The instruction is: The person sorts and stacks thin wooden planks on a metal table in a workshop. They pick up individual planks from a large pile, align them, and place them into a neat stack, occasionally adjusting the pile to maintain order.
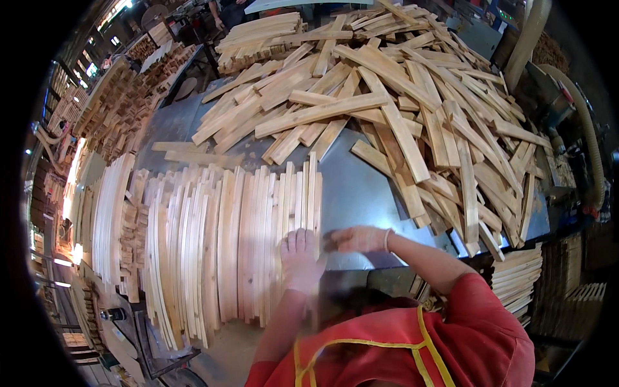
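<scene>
The left hand lies open on the row of boards at the table's near side — probably keeping them packed together — while the right hand, just beside, has a grip I cannot tell.

The left grip lies flat, fingers extended, on the right end of a row of slats packed side by side. The right grip is just right of that end, its fingers blurred; contact with the slats is unclear. Loose boards lie crisscrossed in a heap across the far and right parts of the metal tabletop. A neater stack sits behind, at far left. A pale hose curves at the right.
</scene>
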Action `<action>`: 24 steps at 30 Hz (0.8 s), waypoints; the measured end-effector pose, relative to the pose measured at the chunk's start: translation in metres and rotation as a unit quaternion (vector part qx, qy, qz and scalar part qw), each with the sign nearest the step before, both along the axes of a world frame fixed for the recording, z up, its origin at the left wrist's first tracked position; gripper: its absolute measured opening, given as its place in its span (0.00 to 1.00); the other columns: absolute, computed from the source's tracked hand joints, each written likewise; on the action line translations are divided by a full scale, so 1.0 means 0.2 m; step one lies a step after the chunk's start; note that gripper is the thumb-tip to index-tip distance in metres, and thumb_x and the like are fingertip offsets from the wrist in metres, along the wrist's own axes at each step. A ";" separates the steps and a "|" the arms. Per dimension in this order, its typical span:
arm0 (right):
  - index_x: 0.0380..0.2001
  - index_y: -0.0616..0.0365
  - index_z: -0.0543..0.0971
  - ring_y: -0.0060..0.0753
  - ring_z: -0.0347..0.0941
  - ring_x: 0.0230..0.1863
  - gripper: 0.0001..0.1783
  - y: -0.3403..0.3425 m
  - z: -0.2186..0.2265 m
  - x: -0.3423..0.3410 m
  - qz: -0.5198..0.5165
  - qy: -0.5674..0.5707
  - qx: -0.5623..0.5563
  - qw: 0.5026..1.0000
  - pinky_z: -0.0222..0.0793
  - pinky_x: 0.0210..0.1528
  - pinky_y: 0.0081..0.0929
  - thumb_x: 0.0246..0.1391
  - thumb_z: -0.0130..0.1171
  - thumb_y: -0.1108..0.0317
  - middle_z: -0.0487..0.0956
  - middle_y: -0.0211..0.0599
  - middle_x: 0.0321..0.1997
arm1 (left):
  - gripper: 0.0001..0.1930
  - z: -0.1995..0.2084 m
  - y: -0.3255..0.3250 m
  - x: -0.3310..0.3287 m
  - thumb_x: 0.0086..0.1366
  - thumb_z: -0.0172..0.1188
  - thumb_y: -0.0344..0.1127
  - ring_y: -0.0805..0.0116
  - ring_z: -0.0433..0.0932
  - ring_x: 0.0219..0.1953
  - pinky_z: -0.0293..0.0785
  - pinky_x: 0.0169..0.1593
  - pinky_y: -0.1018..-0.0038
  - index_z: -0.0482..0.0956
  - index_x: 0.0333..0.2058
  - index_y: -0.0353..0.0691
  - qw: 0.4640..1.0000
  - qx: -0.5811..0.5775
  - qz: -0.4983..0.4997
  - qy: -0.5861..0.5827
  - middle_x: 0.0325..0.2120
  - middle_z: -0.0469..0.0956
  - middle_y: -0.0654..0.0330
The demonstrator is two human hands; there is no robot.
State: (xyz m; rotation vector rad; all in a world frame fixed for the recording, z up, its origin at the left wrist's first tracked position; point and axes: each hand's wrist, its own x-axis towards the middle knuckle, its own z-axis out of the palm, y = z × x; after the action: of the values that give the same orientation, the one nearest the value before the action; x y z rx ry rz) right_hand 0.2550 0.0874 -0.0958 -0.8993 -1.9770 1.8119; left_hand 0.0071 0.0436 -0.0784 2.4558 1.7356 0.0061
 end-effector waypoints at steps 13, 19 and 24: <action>0.64 0.56 0.73 0.47 0.77 0.62 0.34 1.63 0.38 0.17 -0.225 -0.486 0.550 0.641 0.74 0.61 0.42 0.53 0.67 0.63 0.79 0.46 0.60 | 0.40 -0.02 0.01 -0.02 0.50 0.69 0.46 0.43 0.68 0.65 0.61 0.71 0.45 0.71 0.62 0.38 0.992 0.077 0.006 -0.100 0.61 0.71 0.49; 0.50 0.50 0.84 0.43 0.80 0.60 0.18 1.60 0.62 0.16 -0.125 -0.584 0.353 0.720 0.77 0.56 0.42 0.57 0.65 0.60 0.83 0.43 0.59 | 0.43 -0.02 0.01 -0.02 0.50 0.69 0.49 0.43 0.67 0.68 0.60 0.71 0.45 0.69 0.64 0.39 0.993 0.083 0.005 -0.083 0.63 0.71 0.49; 0.51 0.54 0.82 0.50 0.83 0.56 0.19 1.17 0.68 0.46 -0.340 -0.540 0.341 0.690 0.80 0.54 0.46 0.57 0.65 0.61 0.85 0.47 0.54 | 0.47 -0.08 -0.02 -0.06 0.53 0.69 0.53 0.45 0.64 0.71 0.55 0.75 0.47 0.66 0.69 0.37 0.996 0.073 0.008 -0.042 0.68 0.68 0.49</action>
State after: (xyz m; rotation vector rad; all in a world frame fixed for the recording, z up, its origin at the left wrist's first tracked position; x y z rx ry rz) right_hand 0.3479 0.3216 0.0408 -2.2444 -2.0314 -0.0668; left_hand -0.0052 0.0386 -0.0947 2.5005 1.7789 0.2441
